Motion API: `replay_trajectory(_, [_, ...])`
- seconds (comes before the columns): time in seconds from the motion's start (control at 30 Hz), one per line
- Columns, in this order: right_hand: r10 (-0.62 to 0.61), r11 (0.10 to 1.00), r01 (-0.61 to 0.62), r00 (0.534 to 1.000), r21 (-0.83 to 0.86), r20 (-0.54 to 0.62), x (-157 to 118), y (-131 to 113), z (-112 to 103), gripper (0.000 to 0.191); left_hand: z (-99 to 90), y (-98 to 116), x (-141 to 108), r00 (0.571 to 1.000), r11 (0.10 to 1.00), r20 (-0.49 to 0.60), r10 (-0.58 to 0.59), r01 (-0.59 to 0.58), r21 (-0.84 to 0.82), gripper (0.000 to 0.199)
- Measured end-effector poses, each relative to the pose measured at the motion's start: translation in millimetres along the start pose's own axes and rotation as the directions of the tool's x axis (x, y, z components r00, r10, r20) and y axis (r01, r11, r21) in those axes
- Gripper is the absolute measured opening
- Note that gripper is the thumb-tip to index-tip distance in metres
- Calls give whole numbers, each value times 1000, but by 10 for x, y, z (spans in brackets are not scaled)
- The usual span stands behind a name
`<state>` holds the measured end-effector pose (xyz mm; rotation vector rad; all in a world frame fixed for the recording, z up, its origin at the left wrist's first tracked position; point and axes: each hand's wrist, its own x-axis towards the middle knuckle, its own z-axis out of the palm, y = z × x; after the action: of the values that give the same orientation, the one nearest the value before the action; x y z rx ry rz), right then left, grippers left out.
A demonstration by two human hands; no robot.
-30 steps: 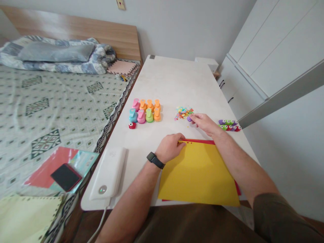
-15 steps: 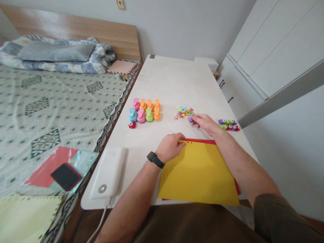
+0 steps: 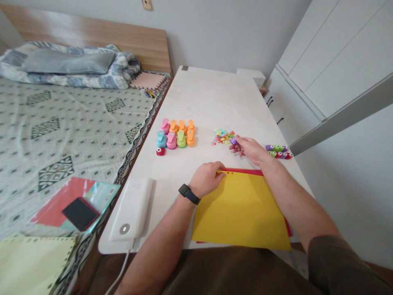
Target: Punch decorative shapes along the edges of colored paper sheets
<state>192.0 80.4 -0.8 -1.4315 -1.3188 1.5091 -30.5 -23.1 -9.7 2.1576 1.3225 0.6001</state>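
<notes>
My left hand, with a dark watch on its wrist, is closed on the upper left corner of a yellow paper sheet. Small punched holes run along that top edge, and red paper peeks out beneath it. Between the thumb and fingers of my right hand is a small purple craft punch, raised slightly over the table. Just beyond it lies a loose heap of colourful paper confetti.
Larger craft punches stand in two rows on the left, with a red mini punch in front. More mini punches sit at the right edge. A white power bank with a cable is near left; a phone rests on the bed.
My right hand has turned slightly and its lower fingers have spread, with the purple craft punch still in its grasp. My left hand and the yellow paper have stayed put.
</notes>
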Motion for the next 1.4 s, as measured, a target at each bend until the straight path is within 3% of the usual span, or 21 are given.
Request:
replay_trajectory(0.53, [165,973,-176,983,149,83,-28,-42,45,56,10,-6,-3,1000,1000,-2,10,-10,6,17])
replay_trajectory(1.4, [101,951,-90,995,295,-21,-68,-62,-126,51,22,-9,-10,1000,1000,-1,19,-19,21,17])
